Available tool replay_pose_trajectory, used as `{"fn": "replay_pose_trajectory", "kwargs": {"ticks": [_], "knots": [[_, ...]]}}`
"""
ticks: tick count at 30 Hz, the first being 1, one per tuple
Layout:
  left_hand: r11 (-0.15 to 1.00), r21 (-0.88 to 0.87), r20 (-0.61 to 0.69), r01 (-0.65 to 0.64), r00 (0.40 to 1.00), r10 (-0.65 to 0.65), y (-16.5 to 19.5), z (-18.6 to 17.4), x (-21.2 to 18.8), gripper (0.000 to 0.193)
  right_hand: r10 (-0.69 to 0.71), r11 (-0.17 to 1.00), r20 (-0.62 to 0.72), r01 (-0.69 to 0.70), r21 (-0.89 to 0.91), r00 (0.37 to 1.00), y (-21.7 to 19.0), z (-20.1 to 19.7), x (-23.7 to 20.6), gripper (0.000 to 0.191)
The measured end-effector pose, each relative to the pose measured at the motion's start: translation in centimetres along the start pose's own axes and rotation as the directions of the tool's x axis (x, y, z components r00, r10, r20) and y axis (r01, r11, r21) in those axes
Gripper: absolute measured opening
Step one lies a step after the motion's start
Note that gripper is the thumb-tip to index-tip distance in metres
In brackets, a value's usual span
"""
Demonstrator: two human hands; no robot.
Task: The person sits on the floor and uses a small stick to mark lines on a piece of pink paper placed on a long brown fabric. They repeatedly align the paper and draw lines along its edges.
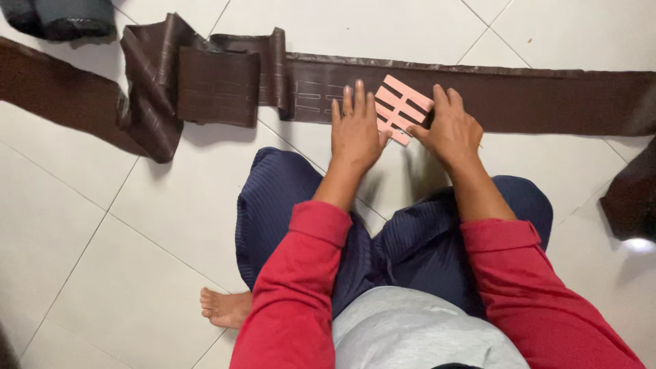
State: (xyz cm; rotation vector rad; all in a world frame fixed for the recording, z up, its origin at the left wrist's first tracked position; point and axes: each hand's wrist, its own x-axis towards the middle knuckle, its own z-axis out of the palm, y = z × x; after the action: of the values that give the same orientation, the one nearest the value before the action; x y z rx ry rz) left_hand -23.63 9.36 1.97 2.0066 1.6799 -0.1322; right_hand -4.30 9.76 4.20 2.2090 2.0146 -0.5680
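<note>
At the far left of the white tiled floor (pixel 82 225) I see a long brown strip (pixel 547 99) that starts at the edge, bunches into loose folds (pixel 205 82), then runs flat to the right side. A dark bundle (pixel 61 17) sits in the top left corner, apart from it. Moving right, my left hand (pixel 355 130) lies flat on the strip, fingers straight and close together, touching the left edge of a pink slotted card (pixel 402 106). The card rests tilted on the strip, between both hands. My right hand (pixel 447 130) presses its right edge, fingers curled down and together. Another dark piece (pixel 632 198) lies far right.
</note>
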Motion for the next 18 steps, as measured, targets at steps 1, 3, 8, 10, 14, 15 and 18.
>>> {"fn": "replay_pose_trajectory", "kwargs": {"ticks": [1,3,8,10,14,15,18], "knots": [[0.999,0.005,0.059,0.034,0.998,-0.034,0.3,-0.3,-1.7,0.095,0.03,1.0,0.038,-0.03,-0.009,0.999,-1.2,0.1,0.0,0.104],[0.994,0.016,0.183,0.105,0.977,-0.106,0.3,-0.8,-4.7,0.096,0.096,0.995,0.11,-0.093,-0.03,0.989,-2.7,0.1,0.4,0.112],[0.985,-0.024,0.34,0.169,0.928,-0.151,0.4,-1.3,-8.3,0.093,0.142,0.989,0.062,-0.144,0.036,0.988,-2.5,0.9,0.8,0.086],[0.987,-0.094,0.286,0.127,0.953,-0.096,0.3,-1.1,-7.6,0.093,0.11,0.99,0.0,-0.11,0.092,0.994,-2.0,1.5,1.2,0.078],[0.987,-0.151,0.166,0.06,0.986,-0.035,-0.1,-0.7,-4.2,0.094,0.085,0.914,-0.01,-0.074,0.4,0.996,0.6,1.0,2.1,0.05],[0.988,-0.151,0.106,0.044,0.994,-0.028,-0.1,-0.5,-3.4,0.093,0.095,0.854,0.045,-0.104,0.51,0.994,1.2,0.6,2.4,0.037],[0.992,-0.116,0.0,0.044,0.999,-0.045,-0.1,0.1,-2.8,0.09,0.149,0.678,0.093,-0.17,0.715,0.984,3.0,-0.8,3.3,0.022]]}}
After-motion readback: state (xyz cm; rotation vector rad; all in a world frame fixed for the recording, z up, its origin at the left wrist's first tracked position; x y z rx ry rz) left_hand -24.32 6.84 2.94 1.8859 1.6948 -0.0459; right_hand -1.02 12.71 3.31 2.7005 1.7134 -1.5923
